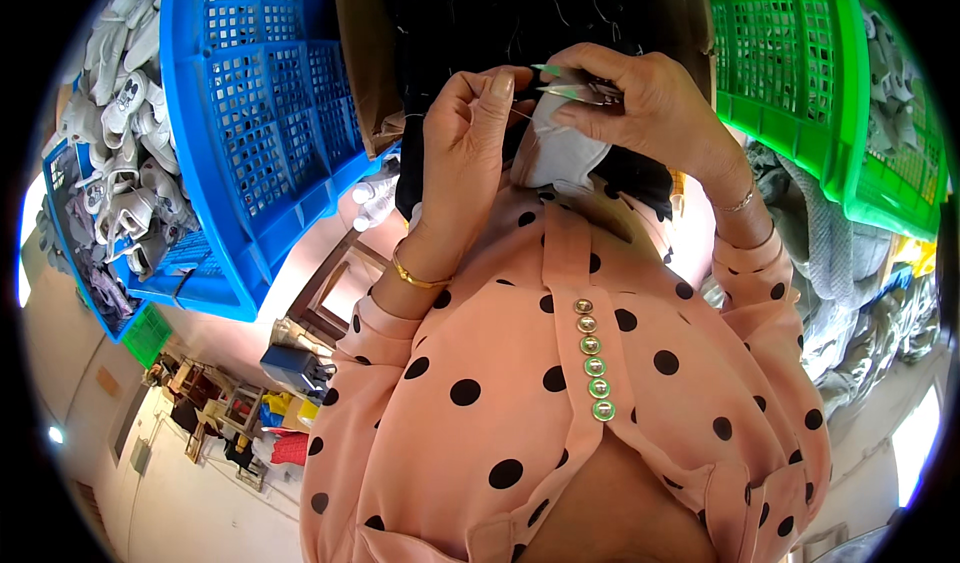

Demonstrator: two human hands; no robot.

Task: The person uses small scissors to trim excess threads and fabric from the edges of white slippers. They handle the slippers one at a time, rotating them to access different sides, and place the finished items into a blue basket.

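My right hand point(655, 103) grips a pair of thread snips point(585, 92), their blades pointing left toward my other hand. Beneath its fingers hangs a small white fabric piece point(568, 158), which looks like a shoe upper; part of it is hidden by the hand. With thumb and fingertips pinched together, my left hand point(468, 128) holds a thin thread point(521, 115) that runs toward the white piece. Black cloth point(470, 23), strewn with loose thread ends, lies behind both hands.
A blue plastic crate point(265, 113) stands at left beside a heap of white and grey shoe uppers point(125, 113). On the right is a green crate point(780, 63), with grey fabric pieces point(835, 253) below it. Brown cardboard point(368, 63) borders the black cloth.
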